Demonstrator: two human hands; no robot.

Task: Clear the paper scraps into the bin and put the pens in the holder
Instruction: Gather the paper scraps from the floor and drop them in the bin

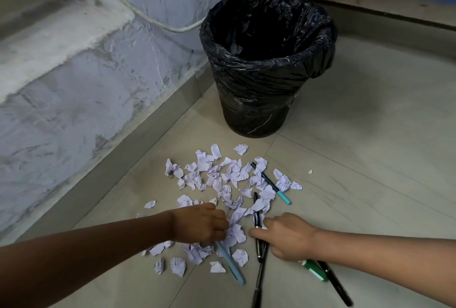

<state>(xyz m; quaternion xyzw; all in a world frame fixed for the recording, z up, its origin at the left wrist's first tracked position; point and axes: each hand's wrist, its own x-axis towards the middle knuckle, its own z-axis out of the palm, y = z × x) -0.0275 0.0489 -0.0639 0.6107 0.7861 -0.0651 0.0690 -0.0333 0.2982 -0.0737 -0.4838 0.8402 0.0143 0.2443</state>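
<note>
Torn white paper scraps (222, 184) with handwriting lie scattered on the pale tiled floor (370, 159), just in front of the round black bin (267, 61) lined with a black plastic bag. The left hand (199, 225) rests among them, fingers curled together on scraps. The right hand (283, 236) presses down beside a black pen (256, 216), fingers bent; whether it grips anything I cannot tell. A light-blue pen (229, 264), a teal-tipped pen (270, 183) and a green marker (314, 269) lie nearby.

Lighting: dim, soft, bluish indoor cast. Shadows: faint, diffuse, on floor (370, 135) right of bin (259, 120). Glare: slight sheen on bin liner (246, 81). Distortion: wide-angle bending at edges. Focus: centre sharp, corners softer.
</note>
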